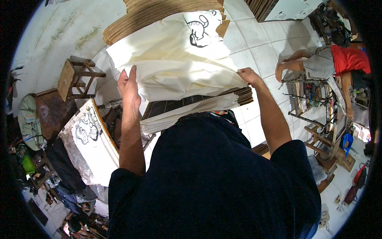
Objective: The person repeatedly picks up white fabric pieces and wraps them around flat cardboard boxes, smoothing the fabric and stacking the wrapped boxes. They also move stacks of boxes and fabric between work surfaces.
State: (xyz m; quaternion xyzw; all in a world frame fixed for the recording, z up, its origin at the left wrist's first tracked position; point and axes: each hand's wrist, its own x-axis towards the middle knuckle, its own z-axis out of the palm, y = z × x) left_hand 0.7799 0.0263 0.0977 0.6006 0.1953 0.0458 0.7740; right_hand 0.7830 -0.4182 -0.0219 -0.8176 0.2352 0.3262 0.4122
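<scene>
A cream fabric piece (185,71) with a black cartoon print near its upper right spreads between my two hands. My left hand (129,86) grips its left edge, thumb up. At the right corner, my right hand (250,76) pinches the cloth between thumb and fingers. The cloth's far part lies over a tall stack of brown cardboard sheets (134,27). Below its near edge show a dark gridded surface (173,104) and a pile of folded pale cloth (191,112), close against my body.
At left stand a wooden stool (66,79) and a tilted board with a printed white cloth (92,149). A person in a red top (349,59) bends over a metal-framed rack (325,104) at right. Another cardboard stack (262,9) stands at the upper right.
</scene>
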